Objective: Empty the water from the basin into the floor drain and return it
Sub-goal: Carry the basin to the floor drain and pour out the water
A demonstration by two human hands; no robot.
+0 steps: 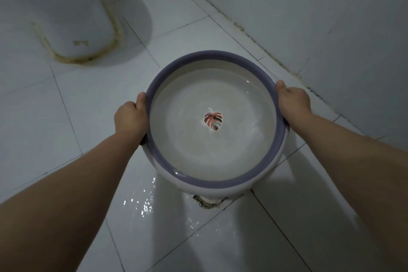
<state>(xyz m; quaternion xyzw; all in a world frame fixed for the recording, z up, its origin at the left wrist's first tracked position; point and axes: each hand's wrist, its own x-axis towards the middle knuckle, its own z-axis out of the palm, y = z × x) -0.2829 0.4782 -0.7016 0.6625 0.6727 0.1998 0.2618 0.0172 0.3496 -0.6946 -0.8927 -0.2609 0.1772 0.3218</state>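
A person holds a round basin (212, 54) by its rim with both hands, arms stretched forward over a white tiled floor (88, 99). The basin is white with a purple rim, sits level in the middle of the view, and holds shallow clear water (183, 99) through which a leaf picture (212, 121) shows on the bottom. The left hand (130, 118) grips the left side of the rim, its thumb (140, 99) lying on top of the purple edge and its fingers curled under it. The right hand (293, 101) grips the opposite side the same way, thumb (280, 85) on top. Whether the basin's base touches the floor cannot be told. Just below its near edge a rough, dark-edged gap in the tiles (207, 202) peeks out, mostly hidden by the basin. A wet patch (143, 203) glints on the floor to the left of that gap. The stained foot of a toilet (72, 17) stands at the upper left, well apart from the basin, and a tiled wall (331, 17) runs along the right.
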